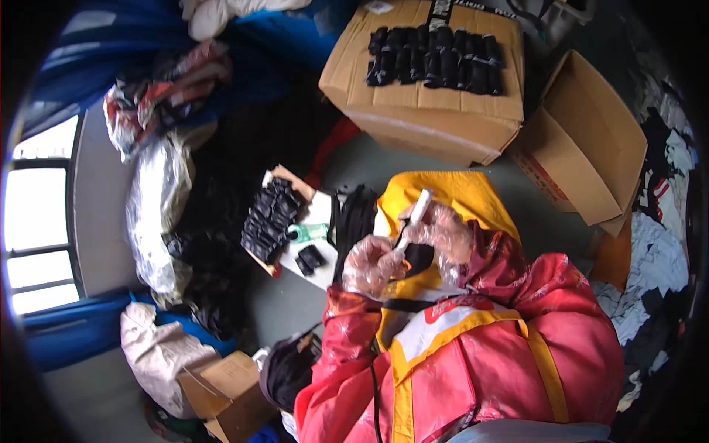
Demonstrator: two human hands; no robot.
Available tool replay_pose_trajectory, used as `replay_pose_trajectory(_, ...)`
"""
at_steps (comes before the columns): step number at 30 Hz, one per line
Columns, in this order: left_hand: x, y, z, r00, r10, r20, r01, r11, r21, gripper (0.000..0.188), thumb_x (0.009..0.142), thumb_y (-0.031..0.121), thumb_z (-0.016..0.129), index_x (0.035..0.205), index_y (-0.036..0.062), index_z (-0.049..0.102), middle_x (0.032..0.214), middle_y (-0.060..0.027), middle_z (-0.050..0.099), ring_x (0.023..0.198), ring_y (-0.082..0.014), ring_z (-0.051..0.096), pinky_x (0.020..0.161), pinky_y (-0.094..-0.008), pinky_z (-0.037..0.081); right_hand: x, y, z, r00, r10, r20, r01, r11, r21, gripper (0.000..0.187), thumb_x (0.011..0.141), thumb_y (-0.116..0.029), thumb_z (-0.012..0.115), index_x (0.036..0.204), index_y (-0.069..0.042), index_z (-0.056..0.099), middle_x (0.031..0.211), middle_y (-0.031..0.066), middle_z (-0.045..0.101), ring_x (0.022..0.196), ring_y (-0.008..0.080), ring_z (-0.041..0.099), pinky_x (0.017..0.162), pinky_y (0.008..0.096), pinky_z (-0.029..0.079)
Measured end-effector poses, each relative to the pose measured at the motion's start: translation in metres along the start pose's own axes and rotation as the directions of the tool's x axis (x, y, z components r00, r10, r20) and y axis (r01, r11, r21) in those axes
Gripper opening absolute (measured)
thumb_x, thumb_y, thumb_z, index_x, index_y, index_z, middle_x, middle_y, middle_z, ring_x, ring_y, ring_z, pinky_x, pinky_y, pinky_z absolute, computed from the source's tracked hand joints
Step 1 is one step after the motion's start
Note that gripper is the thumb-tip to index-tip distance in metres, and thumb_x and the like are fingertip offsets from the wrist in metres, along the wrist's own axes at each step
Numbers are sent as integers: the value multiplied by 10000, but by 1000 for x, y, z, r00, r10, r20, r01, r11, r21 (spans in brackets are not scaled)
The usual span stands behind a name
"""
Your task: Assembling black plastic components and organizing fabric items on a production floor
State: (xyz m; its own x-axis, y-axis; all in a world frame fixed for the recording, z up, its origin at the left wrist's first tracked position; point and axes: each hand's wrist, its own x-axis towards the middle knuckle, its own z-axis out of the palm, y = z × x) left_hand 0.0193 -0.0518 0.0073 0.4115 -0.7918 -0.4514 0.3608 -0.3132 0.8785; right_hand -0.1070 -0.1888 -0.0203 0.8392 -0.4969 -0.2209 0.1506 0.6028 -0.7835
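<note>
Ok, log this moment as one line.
Right hand: grips white stick; left hand: by stick's lower end; yellow cloth: beneath hands; black bundles: rows on big carton; open carton: beside it

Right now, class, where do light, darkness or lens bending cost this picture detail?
In the head view, the window is blown white and bows near the rim; head view again, the clear wrap glares while the dark pile loses detail in shadow; also head view, the white stick in the right hand looks bright, fine detail soft.
</note>
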Motion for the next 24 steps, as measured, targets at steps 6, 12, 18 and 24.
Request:
replay_pose_trajectory(6, -4, -4, 0, 999, -31, 45, 39, 979, -199, 118, 870, 101, 612, 848, 26, 524, 682, -64, 598, 550, -134, 593, 526, -247, 505, 3, 2, 3, 1000, -1, 1, 1, 999, 42, 349, 794, -70, 693, 1112, -49, 552, 1002, 52, 585, 959, 164, 553, 888, 319, 430)
replay_pose_trajectory(12, -8, 7, -5, 1000, -28, 9, 29, 978, -204, 124, 849, 113, 639, 803, 45, 546, 660, -46, 580, 532, -118, 549, 485, -232, 438, 9, 1, 13, 996, -88, 34, 87, 996, 19, 389, 767, -113, 705, 1108, -54, 526, 995, 52, 555, 982, 182, 527, 907, 316, 407)
replay_pose_trajectory(18, -7, 13, -11, 998, 0, -61, -5, 997, -83, 165, 751, 147, 746, 723, 46, 618, 656, 2, 577, 588, -79, 497, 545, -243, 391, 10, -8, 21, 993, 14, 115, -31, 988, 149, 250, 865, -217, 623, 1052, -74, 539, 993, 50, 564, 943, 167, 542, 934, 314, 395)
replay_pose_trajectory(24, -3, 16, -10, 990, 97, -102, -39, 884, 466, 151, 753, 100, 742, 816, 25, 628, 723, -20, 603, 606, -95, 531, 554, -250, 431, 13, -13, 19, 992, -70, 101, 84, 986, -142, 396, 826, -304, 683, 1069, -50, 500, 900, 27, 553, 856, 121, 544, 806, 263, 453)
